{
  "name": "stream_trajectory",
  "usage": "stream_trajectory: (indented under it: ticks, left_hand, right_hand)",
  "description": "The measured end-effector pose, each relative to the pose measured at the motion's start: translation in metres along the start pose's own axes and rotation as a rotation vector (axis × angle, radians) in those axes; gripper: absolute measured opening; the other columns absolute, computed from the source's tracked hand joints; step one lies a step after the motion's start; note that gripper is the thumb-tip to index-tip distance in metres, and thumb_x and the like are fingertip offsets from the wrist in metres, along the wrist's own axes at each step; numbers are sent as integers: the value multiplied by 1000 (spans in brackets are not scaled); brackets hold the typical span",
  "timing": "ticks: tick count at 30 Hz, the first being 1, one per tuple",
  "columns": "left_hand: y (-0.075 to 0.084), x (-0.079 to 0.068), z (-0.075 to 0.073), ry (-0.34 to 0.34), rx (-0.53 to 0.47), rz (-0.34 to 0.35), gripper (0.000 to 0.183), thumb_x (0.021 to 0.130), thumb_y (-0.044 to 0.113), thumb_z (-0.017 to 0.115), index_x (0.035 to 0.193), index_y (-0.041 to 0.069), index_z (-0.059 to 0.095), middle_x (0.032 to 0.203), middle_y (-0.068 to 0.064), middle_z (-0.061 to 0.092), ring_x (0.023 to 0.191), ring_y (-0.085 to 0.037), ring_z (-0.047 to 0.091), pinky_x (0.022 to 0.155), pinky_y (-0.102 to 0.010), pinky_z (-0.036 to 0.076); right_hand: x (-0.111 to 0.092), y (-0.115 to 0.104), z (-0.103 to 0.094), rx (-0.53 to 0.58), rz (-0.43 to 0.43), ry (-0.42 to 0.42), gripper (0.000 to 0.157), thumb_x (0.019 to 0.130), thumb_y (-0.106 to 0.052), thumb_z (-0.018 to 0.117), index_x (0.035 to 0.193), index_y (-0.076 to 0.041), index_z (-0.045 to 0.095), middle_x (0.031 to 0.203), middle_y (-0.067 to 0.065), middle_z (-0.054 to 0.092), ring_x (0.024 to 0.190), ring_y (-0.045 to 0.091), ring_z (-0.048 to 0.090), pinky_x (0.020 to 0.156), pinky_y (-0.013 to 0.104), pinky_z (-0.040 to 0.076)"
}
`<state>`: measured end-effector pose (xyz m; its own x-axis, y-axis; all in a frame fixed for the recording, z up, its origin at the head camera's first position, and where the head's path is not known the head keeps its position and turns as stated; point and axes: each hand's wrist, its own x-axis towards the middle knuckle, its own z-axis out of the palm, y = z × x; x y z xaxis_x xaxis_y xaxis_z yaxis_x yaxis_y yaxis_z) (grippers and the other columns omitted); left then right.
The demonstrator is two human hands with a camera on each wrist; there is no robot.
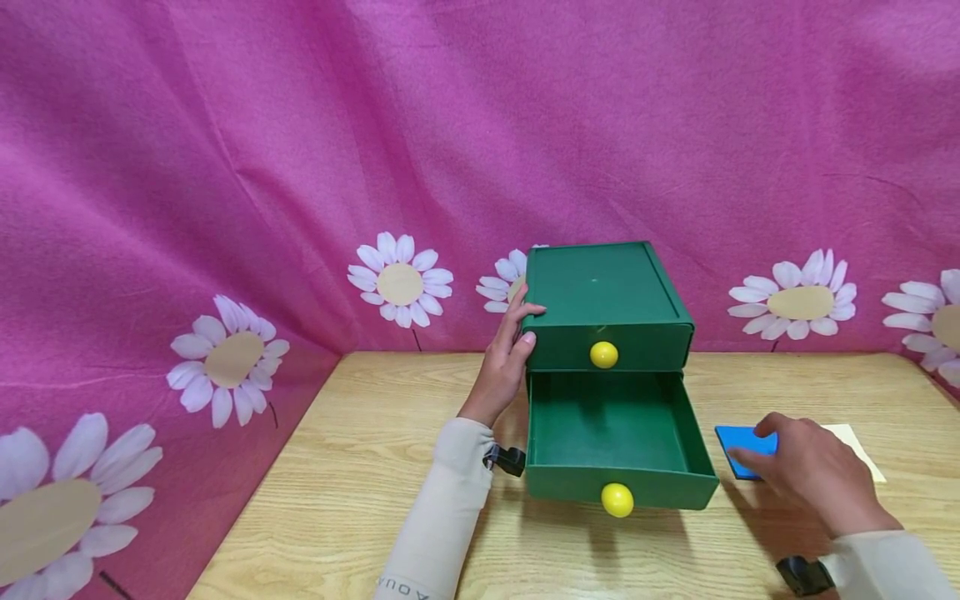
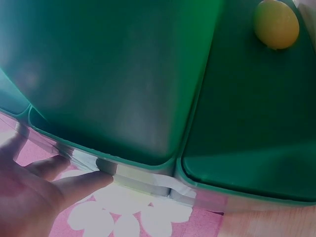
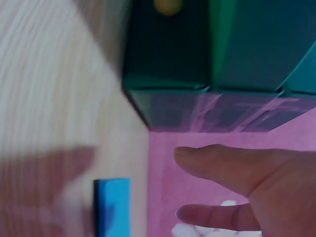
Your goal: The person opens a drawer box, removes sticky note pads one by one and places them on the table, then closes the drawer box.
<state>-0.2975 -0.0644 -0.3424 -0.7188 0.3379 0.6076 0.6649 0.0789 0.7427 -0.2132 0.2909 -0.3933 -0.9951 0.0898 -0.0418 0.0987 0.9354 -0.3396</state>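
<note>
A green drawer unit [image 1: 600,287] with yellow knobs stands on the table, its lower drawer [image 1: 618,487] pulled out so that the green inside shows. My left hand [image 1: 504,367] rests against the unit's left side near the top, fingertips at the upper edge. In the left wrist view, spread fingers [image 2: 84,185] lie along that side. Over a flat blue square [image 1: 742,446] to the right of the drawer hovers my right hand [image 1: 813,471], thumb and forefinger apart with nothing between them. A cream-coloured square [image 1: 858,450] lies partly hidden behind that hand.
The upper drawer, with its yellow knob [image 1: 603,355], is closed. A pink cloth [image 1: 450,125] with large white daisies hangs behind and to the left of the wooden table [image 1: 360,467]. Each wrist carries a small black mount.
</note>
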Motion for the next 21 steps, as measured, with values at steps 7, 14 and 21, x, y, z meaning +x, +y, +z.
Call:
stream_trajectory:
  ticks: [7,14,21]
  left_hand:
    - [-1,0,0,-1,3,5,39,100,14,35,138,8,41,161,-9,13,146,-19,17,114,-46,23]
    - [-2,0,0,4,11,25,38,100,12,35,137,6,41,160,-12,14,146,-23,17,115,-46,23]
    - [-2,1,0,7,7,23,38,100,13,35,137,7,41,161,-10,15,146,-21,18,115,-44,23]
  right_hand:
    - [-9,-19,-9,-11,-68,94,70,76,-52,73,115,4,57,94,31,59,77,40,56,52,47,49]
    - [-20,-32,-13,7,-122,199,68,75,-52,74,114,2,60,98,30,60,82,42,57,55,51,48]
    - [-30,-42,-15,46,-204,275,64,79,-54,72,112,-1,62,96,25,64,79,36,60,51,46,48]
